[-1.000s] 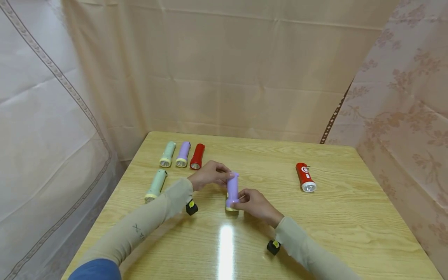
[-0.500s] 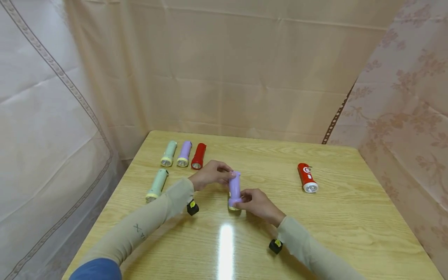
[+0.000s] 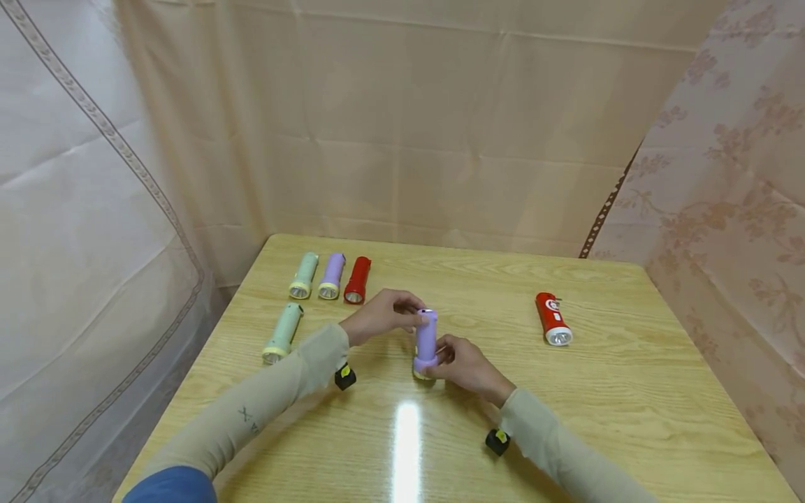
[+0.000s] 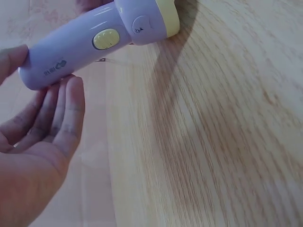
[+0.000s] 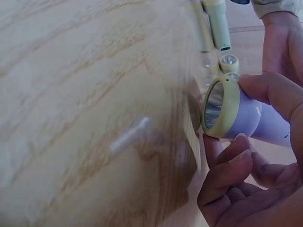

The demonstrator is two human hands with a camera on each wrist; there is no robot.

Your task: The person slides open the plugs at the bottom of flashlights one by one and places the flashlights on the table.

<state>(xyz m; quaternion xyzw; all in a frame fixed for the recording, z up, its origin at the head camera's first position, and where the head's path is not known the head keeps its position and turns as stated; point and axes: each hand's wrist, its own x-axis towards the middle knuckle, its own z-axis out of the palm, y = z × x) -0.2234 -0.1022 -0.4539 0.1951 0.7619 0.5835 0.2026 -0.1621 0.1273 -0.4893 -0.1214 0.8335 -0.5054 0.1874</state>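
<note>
Both hands hold a purple flashlight (image 3: 425, 344) above the middle of the table, its yellow-rimmed head low and its tail end up. My left hand (image 3: 385, 316) pinches the tail end between thumb and fingers. Lower down, my right hand (image 3: 468, 367) grips the head; its thumb and fingertips lie around the rim in the right wrist view, where the lens (image 5: 215, 106) shows. A yellow switch (image 4: 106, 39) faces the left wrist camera. Whether the rim touches the table cannot be made out.
On the wooden table (image 3: 604, 398), a mint flashlight (image 3: 304, 276), a purple one (image 3: 331, 276) and a red one (image 3: 357, 281) lie in a row at the back left. Another mint flashlight (image 3: 283, 334) lies nearer. A white-rimmed red flashlight (image 3: 553, 320) lies at the right.
The held purple flashlight has shifted slightly right and its tail end now tips toward the head camera, showing the end cap. Both hands keep their hold. The other flashlights stay put.
</note>
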